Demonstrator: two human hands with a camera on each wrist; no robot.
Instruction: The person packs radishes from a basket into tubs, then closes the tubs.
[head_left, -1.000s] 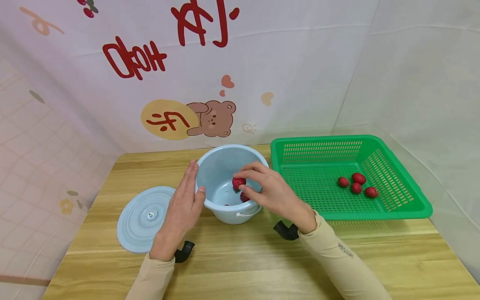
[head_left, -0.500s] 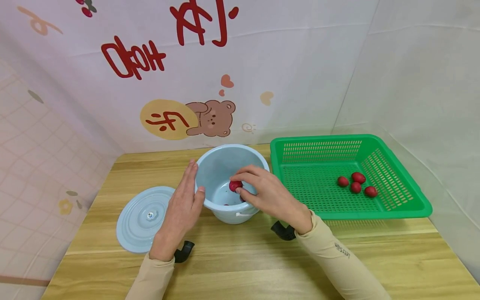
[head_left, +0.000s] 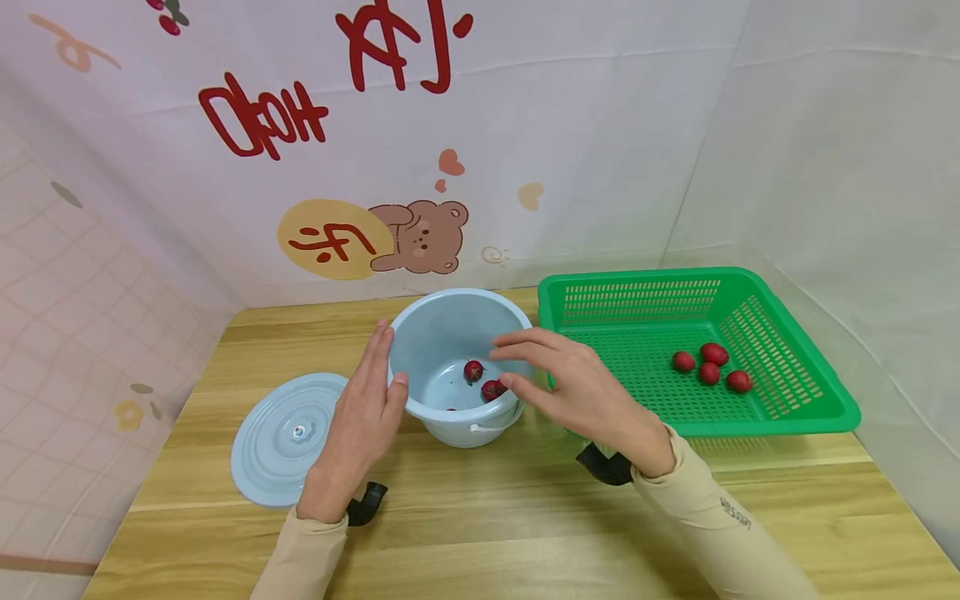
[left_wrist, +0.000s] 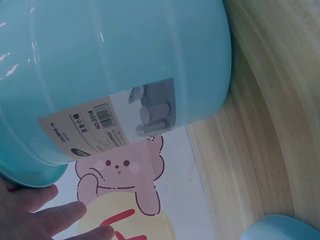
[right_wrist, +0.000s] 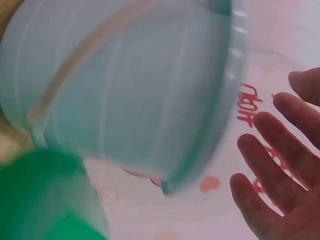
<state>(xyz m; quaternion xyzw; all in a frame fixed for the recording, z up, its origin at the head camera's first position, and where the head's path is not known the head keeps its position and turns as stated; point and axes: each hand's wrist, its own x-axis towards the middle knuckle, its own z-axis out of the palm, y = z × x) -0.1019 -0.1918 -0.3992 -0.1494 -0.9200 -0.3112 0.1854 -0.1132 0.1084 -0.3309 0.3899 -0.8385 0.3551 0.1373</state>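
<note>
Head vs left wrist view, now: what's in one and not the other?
Head only: the red pieces inside the light-blue bucket, the green basket with four more, and the right hand, spread near the bucket's rim.

Left wrist only: the printed label on the bucket's side, with a barcode.

Both: the bucket, the left hand, the wooden table and the bear print. The lid too, probably: the wrist view catches just a light-blue curved edge.

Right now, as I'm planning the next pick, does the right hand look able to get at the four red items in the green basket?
Probably yes: the right hand holds nothing, the green basket beside it is open at the top, and nothing visible covers the four red items.
</note>
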